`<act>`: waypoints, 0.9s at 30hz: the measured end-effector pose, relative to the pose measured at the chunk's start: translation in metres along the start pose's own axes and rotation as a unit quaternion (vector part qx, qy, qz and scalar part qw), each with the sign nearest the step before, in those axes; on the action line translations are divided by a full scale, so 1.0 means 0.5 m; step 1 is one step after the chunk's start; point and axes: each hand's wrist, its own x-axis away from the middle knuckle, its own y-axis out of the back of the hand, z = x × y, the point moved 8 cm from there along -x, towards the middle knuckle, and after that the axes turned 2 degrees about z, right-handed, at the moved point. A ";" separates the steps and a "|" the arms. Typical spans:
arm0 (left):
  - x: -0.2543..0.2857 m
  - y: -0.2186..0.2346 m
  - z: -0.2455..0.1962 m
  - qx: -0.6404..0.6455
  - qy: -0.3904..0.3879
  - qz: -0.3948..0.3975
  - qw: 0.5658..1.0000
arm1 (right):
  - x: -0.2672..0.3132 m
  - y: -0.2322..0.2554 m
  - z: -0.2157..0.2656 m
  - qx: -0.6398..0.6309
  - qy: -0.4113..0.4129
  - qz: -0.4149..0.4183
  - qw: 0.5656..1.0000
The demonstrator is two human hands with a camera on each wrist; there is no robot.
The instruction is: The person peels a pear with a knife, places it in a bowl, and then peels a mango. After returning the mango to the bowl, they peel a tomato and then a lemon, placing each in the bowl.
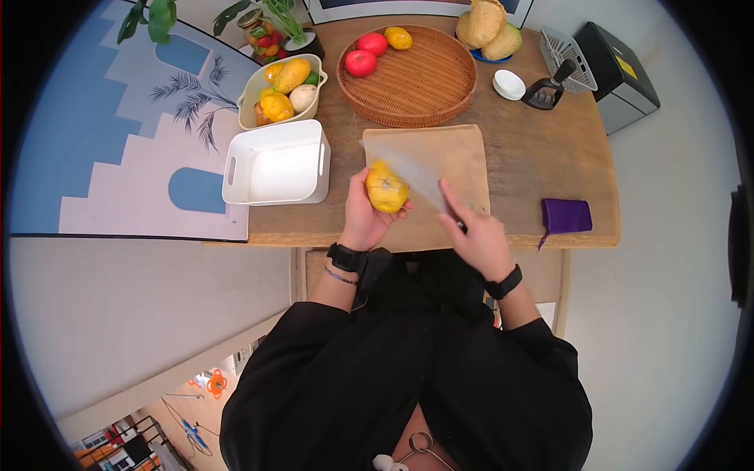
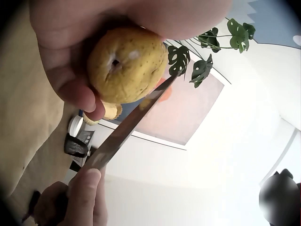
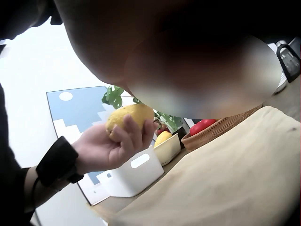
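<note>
My left hand [image 1: 366,216] holds a lumpy yellow fruit [image 1: 387,192] with brownish speckles, fingers wrapped around its side and underside. In the left wrist view, a dark dimple shows on the fruit's [image 2: 124,70] end. Gripped in my right hand [image 1: 485,242] is a large kitchen knife [image 1: 412,174], its blade slanting up and left, blurred in the head view. The left wrist view has the blade [image 2: 126,132] passing close beside the fruit. Both hands are over the brown cutting mat [image 1: 463,169]. In the right wrist view, the right hand is blurred and the knife is hidden.
Left of the mat stands a white bin [image 1: 276,169], with a cream basket [image 1: 245,106] of fruit behind it. A round wicker tray [image 1: 416,74] holds red and yellow produce at the back. To the right are a white dish [image 1: 509,85], a black-handled tool [image 1: 543,93] and a purple pouch [image 1: 567,216].
</note>
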 end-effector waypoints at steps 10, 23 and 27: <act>-0.015 0.026 0.017 0.106 -0.023 -0.058 0.992 | 0.046 -0.075 0.055 0.073 0.107 0.017 0.991; 0.005 0.013 -0.012 0.021 -0.013 -0.067 0.997 | -0.021 -0.016 0.033 0.071 0.061 0.052 0.994; 0.001 0.011 -0.008 0.020 0.002 -0.016 1.000 | -0.020 -0.026 0.015 0.076 0.037 0.029 0.996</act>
